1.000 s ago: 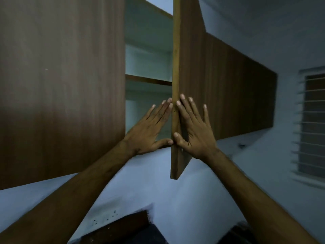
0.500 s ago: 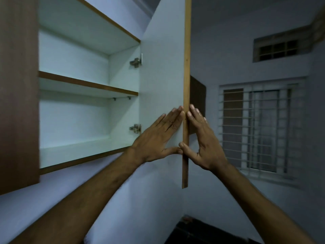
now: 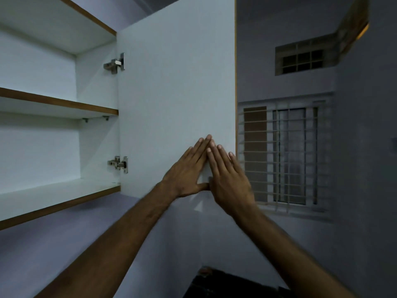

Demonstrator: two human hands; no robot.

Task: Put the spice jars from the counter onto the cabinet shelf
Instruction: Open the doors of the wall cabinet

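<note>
The wall cabinet stands open, its white door (image 3: 176, 87) swung wide to the right on two metal hinges. My left hand (image 3: 187, 171) and my right hand (image 3: 227, 177) lie flat against the door's inner face near its lower free edge, fingers straight, fingertips and thumbs touching each other. Neither hand holds anything. Inside, the lower shelf (image 3: 53, 196) and the upper shelf (image 3: 58, 104) are bare white boards with brown edges. No spice jars and no counter top with jars are in view.
A barred window (image 3: 285, 155) and a small vent window (image 3: 300, 59) sit in the wall to the right of the door. A dark surface (image 3: 225, 282) shows at the bottom edge, below my arms.
The door has swung from nearly edge-on to wide open. My right hand has come from the door's outer side onto its inner face beside my left hand. The view has turned right.
</note>
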